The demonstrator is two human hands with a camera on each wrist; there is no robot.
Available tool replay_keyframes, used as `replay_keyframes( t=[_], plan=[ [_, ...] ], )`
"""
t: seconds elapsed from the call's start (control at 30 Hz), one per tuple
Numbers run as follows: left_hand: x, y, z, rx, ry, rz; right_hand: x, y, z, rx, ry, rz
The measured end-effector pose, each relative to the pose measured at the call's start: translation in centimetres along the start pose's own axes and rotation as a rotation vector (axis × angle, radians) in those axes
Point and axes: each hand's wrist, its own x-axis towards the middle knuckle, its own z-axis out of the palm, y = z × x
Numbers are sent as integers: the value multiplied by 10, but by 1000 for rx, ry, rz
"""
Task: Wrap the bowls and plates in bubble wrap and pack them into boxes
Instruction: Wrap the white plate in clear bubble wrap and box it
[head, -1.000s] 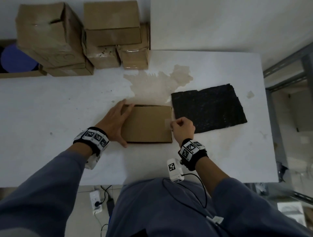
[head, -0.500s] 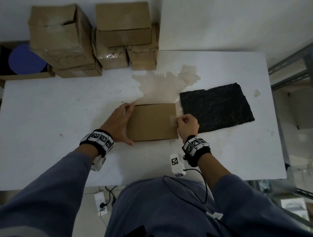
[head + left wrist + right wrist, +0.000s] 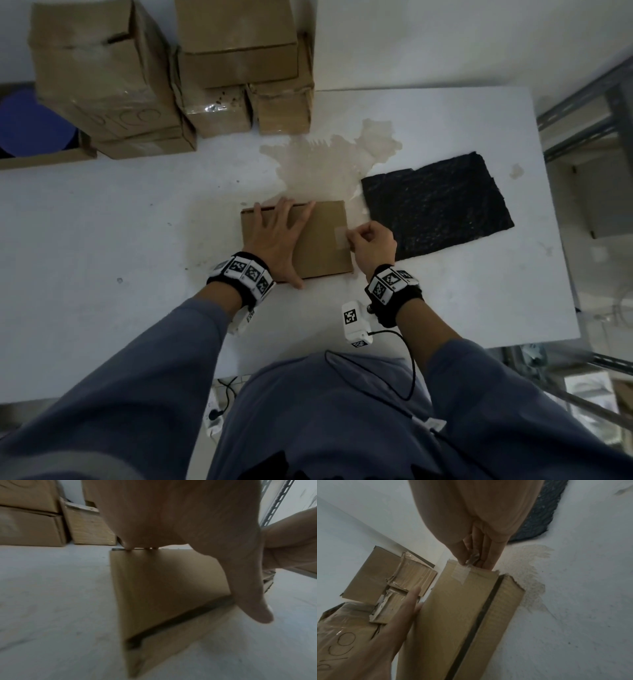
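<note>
A flattened brown cardboard box (image 3: 322, 240) lies on the white table (image 3: 102, 222) in front of me. My left hand (image 3: 274, 236) presses flat on its left part, fingers straight and reaching the far edge. My right hand (image 3: 371, 241) is at the box's right edge and pinches the loose end of a clear tape strip (image 3: 340, 236) stuck there. The right wrist view shows the tape strip (image 3: 462, 573) peeled up between thumb and fingers (image 3: 489, 555). In the left wrist view the box (image 3: 163, 581) lies under my palm. A black bubble wrap sheet (image 3: 435, 202) lies just right of the box.
Several taped cardboard boxes (image 3: 164, 75) are stacked at the table's back left. An open box with a blue round item (image 3: 30, 130) sits at the far left. A brownish stain (image 3: 329, 161) marks the table behind the flat box. Metal shelving (image 3: 589, 113) stands to the right.
My left hand has slid from the box's left edge onto its top. The right hand stays pinched at the tape on the right edge.
</note>
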Motion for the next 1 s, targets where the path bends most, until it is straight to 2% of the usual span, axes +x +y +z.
replay_keyframes(
  t=[0.13, 0.5, 0.7, 1.0],
  plan=[
    [-5, -8, 5, 4, 61, 25, 1, 0, 0, -5, -2, 1],
    [-2, -15, 11, 5, 81, 62, 0, 6, 5, 58, 13, 51],
    [-3, -15, 14, 55, 90, 83, 2, 12, 13, 192, 10, 178],
    [-5, -13, 14, 67, 89, 68, -5, 9, 25, 293, 141, 216]
  ],
)
